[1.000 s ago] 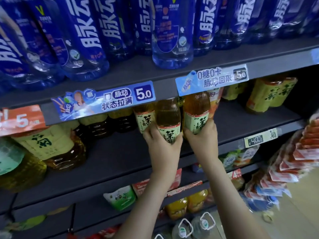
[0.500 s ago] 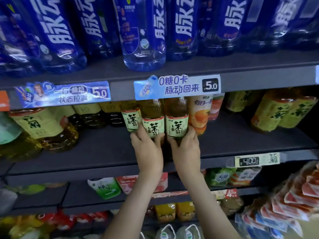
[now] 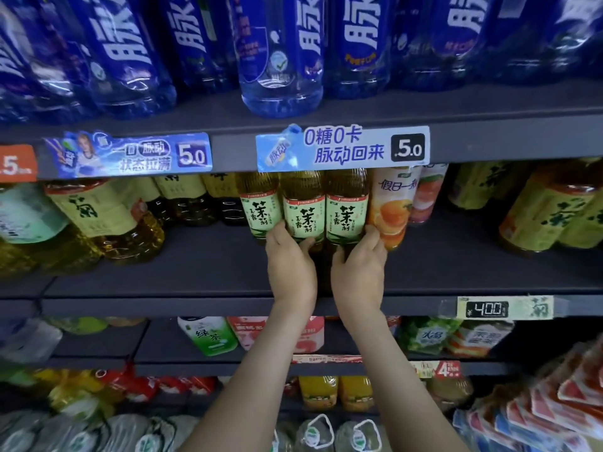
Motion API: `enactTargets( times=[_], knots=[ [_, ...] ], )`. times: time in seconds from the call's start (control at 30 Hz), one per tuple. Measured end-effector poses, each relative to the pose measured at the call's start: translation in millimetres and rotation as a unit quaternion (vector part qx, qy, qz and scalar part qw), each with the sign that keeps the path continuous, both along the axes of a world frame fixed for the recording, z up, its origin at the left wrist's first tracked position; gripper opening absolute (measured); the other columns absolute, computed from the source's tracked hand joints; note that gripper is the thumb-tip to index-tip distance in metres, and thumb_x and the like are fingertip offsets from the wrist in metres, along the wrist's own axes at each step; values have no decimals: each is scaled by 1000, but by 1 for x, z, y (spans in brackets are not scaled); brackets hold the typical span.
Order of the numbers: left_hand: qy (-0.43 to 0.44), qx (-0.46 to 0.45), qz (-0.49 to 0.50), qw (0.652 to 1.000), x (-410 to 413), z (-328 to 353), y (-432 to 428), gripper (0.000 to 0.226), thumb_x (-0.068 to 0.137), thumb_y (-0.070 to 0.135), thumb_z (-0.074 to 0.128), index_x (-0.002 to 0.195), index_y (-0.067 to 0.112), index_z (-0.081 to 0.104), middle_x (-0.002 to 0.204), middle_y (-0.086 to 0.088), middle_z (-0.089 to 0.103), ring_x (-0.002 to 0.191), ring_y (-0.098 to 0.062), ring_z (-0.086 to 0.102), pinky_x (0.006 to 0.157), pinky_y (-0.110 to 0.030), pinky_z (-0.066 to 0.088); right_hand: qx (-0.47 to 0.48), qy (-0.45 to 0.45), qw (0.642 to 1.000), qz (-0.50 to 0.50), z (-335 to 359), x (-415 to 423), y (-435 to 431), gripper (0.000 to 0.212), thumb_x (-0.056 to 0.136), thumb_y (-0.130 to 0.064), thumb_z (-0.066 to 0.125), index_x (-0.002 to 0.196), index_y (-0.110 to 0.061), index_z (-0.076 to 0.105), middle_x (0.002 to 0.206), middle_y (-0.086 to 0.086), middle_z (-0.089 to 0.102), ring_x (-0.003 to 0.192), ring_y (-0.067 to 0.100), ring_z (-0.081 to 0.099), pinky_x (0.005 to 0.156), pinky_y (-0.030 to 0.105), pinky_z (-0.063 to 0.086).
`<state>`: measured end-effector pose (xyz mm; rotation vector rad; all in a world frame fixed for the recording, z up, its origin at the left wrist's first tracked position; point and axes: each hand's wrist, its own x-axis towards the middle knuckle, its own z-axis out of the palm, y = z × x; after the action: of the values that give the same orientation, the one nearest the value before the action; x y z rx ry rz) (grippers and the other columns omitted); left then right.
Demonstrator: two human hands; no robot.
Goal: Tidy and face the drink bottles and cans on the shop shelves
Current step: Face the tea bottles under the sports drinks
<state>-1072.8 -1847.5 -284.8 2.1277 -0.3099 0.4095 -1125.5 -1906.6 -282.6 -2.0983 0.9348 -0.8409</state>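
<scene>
**A:** Where are the hands?

**B:** Both are up on the middle shelf (image 3: pixel 195 265). The left hand (image 3: pixel 291 262) is wrapped round the middle jasmine tea bottle (image 3: pixel 303 210). Its fingers are squeezed in beside the left jasmine tea bottle (image 3: pixel 259 207) and its thumb is on the other side. The right hand (image 3: pixel 359 265) clasps the right jasmine tea bottle (image 3: pixel 346 208), with its fingers wedged against the orange drink bottle (image 3: pixel 390 207).

**A:** Tight, then?

**B:** Very. The three teas touch side by side with their labels facing out, and the orange one touches the right tea. Their tops are hidden behind the blue price strip (image 3: pixel 342 148), below the blue drink bottles (image 3: pixel 282 60).

**A:** Any room to move?

**B:** On the near side, yes. A wide band of bare shelf runs from the bottles' bases to the front lip (image 3: pixel 195 306). To the left, the near part is bare as far as the big tea bottles (image 3: pixel 107 220). To the right, past a pink-labelled bottle (image 3: pixel 425 194), there's another bare patch before the yellow-labelled bottles (image 3: pixel 548 213).

**A:** Anything changed?

**B:** A second ago the middle tea stood nearer than its neighbours. Now all three stand in one line. Both hands keep hold of the same bottles.
</scene>
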Motion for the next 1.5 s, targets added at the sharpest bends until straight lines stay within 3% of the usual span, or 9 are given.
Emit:
enactTargets(
  times=[0.27,0.4,0.53,0.83,0.97,1.17,1.23,1.37,1.5],
  knots=[
    [-24,52,2,998,10,5,7,23,84,-10,51,105,-1,50,107,-16,53,95,-32,53,65,-35,40,19,-74,997,11,2,-3,7,38,84,8,52,120,1,43,117,18,51,108,32,49,90,43,48],
    [-14,61,-9,998,8,17,19,23,89,-4,46,110,-1,54,105,-17,58,95,-36,56,66,-41,45,27,-68,997,26,6,-7,18,37,87,3,53,123,0,43,121,16,51,111,28,50,83,28,43],
    [1,38,-12,999,-2,23,53,23,89,9,55,112,6,54,107,-10,56,93,-30,59,61,-33,41,55,-86,993,66,13,-2,60,34,89,-2,56,121,-4,43,118,11,51,108,20,51,78,15,34],
    [-17,-52,101,993,47,13,197,39,88,14,61,123,9,46,116,-6,47,107,-20,52,78,-20,38,101,-113,972,179,2,65,187,41,87,-7,63,123,-8,45,117,7,53,103,8,49,79,1,33],
    [-41,-69,118,990,82,10,241,48,85,14,66,126,3,43,118,-11,45,111,-21,48,84,-13,31,107,-133,966,192,2,103,234,49,86,-12,66,129,-10,42,121,4,50,111,8,48,87,9,36],
    [-23,-113,29,993,121,14,273,50,92,16,58,136,6,38,132,-9,46,124,-17,44,103,-28,38,135,-192,959,156,16,154,279,69,82,-23,72,138,-13,33,126,-5,42,115,0,40,82,-6,30],
    [-22,-115,-24,993,129,15,280,42,96,18,50,137,13,41,133,-3,49,122,-11,47,104,-31,40,127,-196,962,139,22,165,285,84,75,-31,78,141,-14,29,129,-4,40,119,2,37,88,0,33],
    [-14,-167,-82,982,138,10,300,31,94,27,50,124,23,57,122,2,61,115,-11,57,100,-39,46,45,-149,984,85,35,191,296,105,64,-47,81,142,-8,23,134,5,36,126,18,33,104,34,37],
    [-39,-120,-78,989,140,-2,313,44,89,3,59,131,9,47,126,-4,55,116,-16,52,99,-30,43,-36,-115,993,6,39,210,299,91,64,-47,79,128,2,38,122,12,43,115,26,40,96,37,42]
  ],
)
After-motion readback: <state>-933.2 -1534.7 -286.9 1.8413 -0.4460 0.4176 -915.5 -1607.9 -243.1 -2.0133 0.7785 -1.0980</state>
